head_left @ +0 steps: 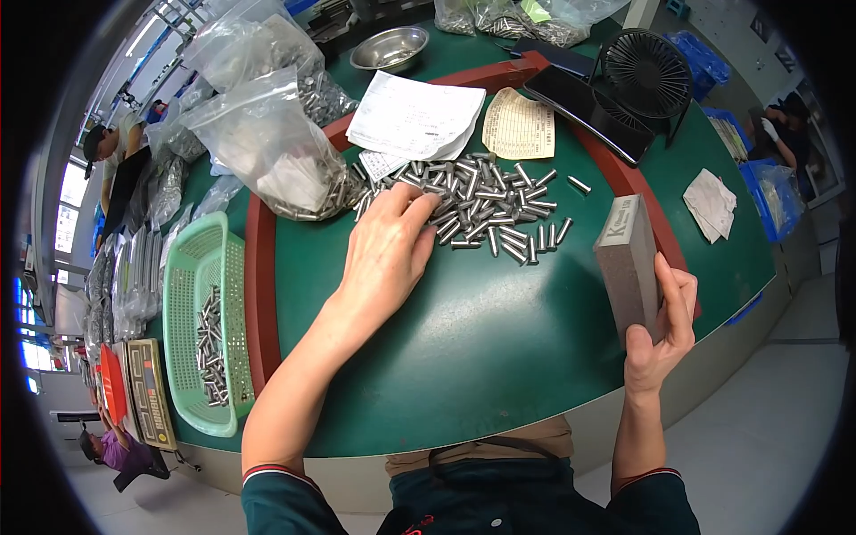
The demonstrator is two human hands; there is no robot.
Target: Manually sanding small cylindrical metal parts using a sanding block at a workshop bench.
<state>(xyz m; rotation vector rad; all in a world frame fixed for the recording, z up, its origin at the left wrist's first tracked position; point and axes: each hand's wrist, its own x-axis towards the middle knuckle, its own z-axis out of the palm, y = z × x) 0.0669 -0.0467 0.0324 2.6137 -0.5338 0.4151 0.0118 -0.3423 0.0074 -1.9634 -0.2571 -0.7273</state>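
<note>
A heap of short, shiny metal pins with flat heads (486, 201) lies on the green table. My left hand (388, 236) rests at the heap's left side, fingers bent down among the pins. Its thumb stands apart from the forefinger; the other fingertips are partly hidden. On the right, my right hand (660, 330) grips a grey-brown sanding block (631, 276) with a pale label, holding it upright near the red rail. The thumb is on its near end and the fingers are along its right side. One loose pin (579, 184) lies right of the heap.
A red rail (261, 294) frames the work area. Left are a green basket (178, 357) with pins, a scale (150, 392) and bagged pins (267, 152). Behind are papers (415, 111), a metal bowl (390, 49), a phone (593, 116) and a black fan (644, 76). A cloth (711, 205) lies right.
</note>
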